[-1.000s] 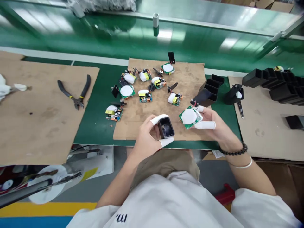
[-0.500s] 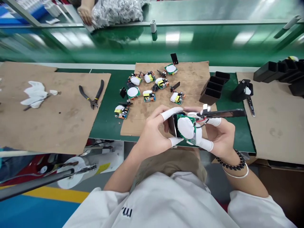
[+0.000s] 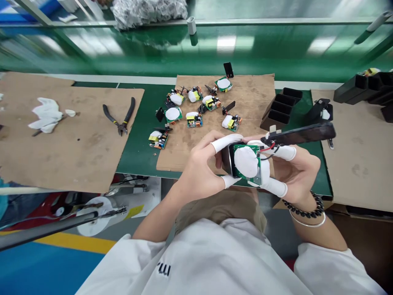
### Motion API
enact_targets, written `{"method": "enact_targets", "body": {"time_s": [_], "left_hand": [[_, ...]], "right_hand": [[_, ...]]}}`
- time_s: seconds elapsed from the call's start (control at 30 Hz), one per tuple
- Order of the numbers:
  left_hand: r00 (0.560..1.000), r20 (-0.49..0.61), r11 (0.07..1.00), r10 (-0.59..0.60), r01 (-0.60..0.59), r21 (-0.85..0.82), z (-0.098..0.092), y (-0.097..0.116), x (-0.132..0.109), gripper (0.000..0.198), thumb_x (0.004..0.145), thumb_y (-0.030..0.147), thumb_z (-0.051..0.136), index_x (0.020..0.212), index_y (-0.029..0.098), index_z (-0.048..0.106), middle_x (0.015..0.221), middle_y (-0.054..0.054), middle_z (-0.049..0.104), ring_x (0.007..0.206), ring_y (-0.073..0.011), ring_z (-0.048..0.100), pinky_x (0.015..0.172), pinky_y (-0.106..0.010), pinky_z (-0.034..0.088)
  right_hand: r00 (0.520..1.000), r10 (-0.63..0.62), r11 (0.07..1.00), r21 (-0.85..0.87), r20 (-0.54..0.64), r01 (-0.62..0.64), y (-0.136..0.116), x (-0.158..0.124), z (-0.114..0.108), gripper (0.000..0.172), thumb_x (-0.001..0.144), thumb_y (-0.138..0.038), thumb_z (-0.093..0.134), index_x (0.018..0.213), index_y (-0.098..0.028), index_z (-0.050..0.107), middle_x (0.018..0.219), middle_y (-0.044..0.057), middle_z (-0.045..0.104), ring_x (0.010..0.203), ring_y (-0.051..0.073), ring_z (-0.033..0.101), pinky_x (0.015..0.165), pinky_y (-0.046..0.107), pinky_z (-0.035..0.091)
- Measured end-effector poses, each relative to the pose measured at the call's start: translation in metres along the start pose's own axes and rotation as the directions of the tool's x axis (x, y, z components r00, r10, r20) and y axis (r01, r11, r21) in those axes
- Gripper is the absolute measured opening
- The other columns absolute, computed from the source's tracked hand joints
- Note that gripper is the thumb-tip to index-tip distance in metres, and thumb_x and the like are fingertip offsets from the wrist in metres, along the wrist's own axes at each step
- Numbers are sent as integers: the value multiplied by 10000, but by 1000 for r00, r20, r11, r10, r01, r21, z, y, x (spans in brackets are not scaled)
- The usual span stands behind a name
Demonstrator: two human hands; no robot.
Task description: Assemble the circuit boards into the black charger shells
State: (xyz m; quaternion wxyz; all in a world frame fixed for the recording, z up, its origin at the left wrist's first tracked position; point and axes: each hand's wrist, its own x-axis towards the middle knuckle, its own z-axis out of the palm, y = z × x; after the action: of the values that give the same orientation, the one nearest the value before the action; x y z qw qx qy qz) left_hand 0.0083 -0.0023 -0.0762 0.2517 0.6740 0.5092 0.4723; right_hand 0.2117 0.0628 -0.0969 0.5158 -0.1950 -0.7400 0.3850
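1 circuit board (image 3: pixel 246 162) (green) at case mouth (image 3: pixel 231 160)

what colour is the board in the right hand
The board is green, with a white patch; best seen in the head view.

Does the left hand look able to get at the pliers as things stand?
Probably not at once: the left hand holds the black case. The pliers lie uncovered on the left cardboard, so the way looks clear once that hand is free.

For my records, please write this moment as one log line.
left hand: holds case | right hand: holds board | board: at case opening
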Motion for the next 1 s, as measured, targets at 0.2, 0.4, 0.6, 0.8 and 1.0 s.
{"method": "enact_targets", "body": {"time_s": [0.2, 0.4, 0.6, 0.8, 1.0], "left_hand": [[1000, -11, 1000, 19, -19, 7, 0, 0, 1, 604, 703, 168, 829, 1291, 226, 700, 1050, -41, 678, 682, -107, 550, 610, -257, 517], [998, -34, 999, 46, -45, 19, 0, 2, 0, 580, 731, 201, 813, 1300, 225, 701, 1058, -55, 678, 705, -123, 567, 583, -256, 502], [997, -28, 997, 71, -71, 9, -1, 0, -1, 562, 745, 187, 823, 1294, 240, 718, 1082, -61, 687, 721, -134, 568, 591, -276, 505], [993, -59, 994, 101, -103, -36, 1, -7, -4, 556, 739, 283, 881, 1274, 260, 727, 1044, -72, 678, 905, -225, 639, 681, -333, 560], [981, -98, 980, 167, -176, -92, 3, -20, -9, 567, 769, 378, 884, 1305, 300, 713, 1025, -64, 667, 876, -221, 652, 684, -346, 564]], "right_hand": [[1000, 19, 1000, -15, 23, -19, 0, 2, 2, 406, 744, -315, 876, 1138, -355, 784, 1074, 21, 827, 929, 309, 794, 853, 497, 659], [1000, 22, 998, -52, 2, -22, -4, 1, 2, 419, 750, -328, 887, 1149, -401, 782, 982, 12, 811, 834, 289, 774, 754, 475, 648], [996, 89, 990, -116, 21, -86, -7, -1, -1, 355, 758, -403, 873, 1102, -405, 789, 961, 24, 807, 894, 340, 783, 821, 557, 654], [997, 45, 995, -93, 68, -39, -10, -1, 2, 430, 774, -345, 856, 1193, -390, 768, 1148, 12, 818, 1122, 347, 772, 988, 549, 647], [980, -164, 984, -58, 109, 171, -12, 7, 6, 457, 835, -187, 782, 1273, -308, 734, 1253, 17, 782, 1214, 297, 741, 1025, 452, 648]]}}
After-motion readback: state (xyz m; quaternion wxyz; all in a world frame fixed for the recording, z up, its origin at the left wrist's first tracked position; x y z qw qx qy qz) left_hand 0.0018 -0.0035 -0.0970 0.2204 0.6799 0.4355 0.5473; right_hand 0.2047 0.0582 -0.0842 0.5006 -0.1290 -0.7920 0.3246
